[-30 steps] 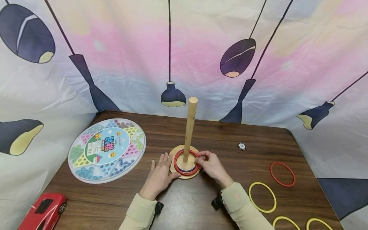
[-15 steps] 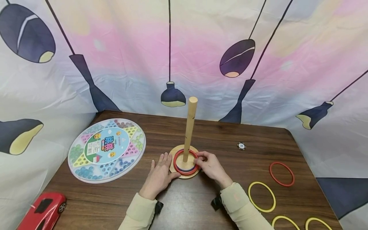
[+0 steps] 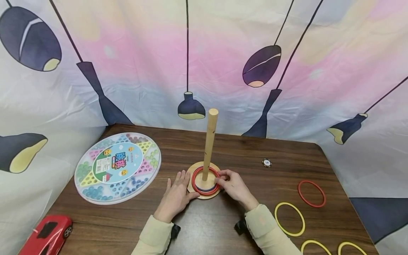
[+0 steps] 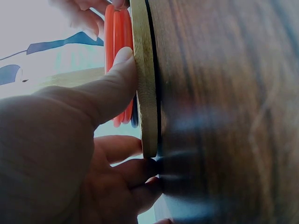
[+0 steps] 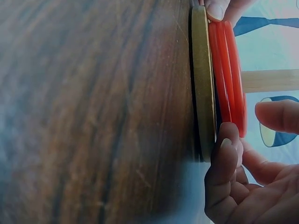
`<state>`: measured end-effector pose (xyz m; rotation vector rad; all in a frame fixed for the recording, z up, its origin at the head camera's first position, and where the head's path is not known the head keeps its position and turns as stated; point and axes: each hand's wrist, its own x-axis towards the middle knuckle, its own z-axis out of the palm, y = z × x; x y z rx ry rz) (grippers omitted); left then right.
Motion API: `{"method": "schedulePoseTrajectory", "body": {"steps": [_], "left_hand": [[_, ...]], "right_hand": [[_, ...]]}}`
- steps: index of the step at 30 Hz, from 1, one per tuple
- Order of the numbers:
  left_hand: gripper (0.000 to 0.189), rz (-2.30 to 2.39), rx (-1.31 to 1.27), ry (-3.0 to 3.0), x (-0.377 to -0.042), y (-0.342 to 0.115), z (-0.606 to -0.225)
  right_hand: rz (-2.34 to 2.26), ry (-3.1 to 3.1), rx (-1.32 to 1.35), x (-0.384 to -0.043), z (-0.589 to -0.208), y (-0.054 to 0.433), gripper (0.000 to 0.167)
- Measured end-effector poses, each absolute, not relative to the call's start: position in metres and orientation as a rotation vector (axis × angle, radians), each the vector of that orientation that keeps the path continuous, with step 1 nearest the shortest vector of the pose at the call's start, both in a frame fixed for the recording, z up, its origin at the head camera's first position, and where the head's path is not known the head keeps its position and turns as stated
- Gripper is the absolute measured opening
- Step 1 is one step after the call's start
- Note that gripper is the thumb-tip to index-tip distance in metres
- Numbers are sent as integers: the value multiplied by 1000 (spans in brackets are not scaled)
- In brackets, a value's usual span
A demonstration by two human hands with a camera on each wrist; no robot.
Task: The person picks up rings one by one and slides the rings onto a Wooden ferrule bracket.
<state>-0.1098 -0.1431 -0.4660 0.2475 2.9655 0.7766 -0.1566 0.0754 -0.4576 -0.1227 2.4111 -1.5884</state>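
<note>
On the left we see the left hand (image 3: 174, 198), fingers outstretched beside the round wooden base (image 4: 145, 79), thumb apparently against the red rings (image 5: 229, 77); we take this as steadying. The rings lie low around the upright stick (image 3: 209, 145), which probably stops them wandering. Right of them, the right hand (image 3: 235, 186) meets their edge with bent fingers (whether it pinches one, we cannot tell). Beneath, a blue ring (image 4: 135, 114) is mostly hidden; farther right, the bottom edge crops two yellow rings (image 3: 315, 241).
</note>
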Motion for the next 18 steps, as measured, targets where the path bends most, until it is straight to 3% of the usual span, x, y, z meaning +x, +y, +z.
{"method": "schedulePoseTrajectory", "body": {"steps": [18], "left_hand": [[82, 789, 245, 2949, -109, -143, -465]], "right_hand": [[-1477, 2501, -169, -141, -440, 101, 32]]}}
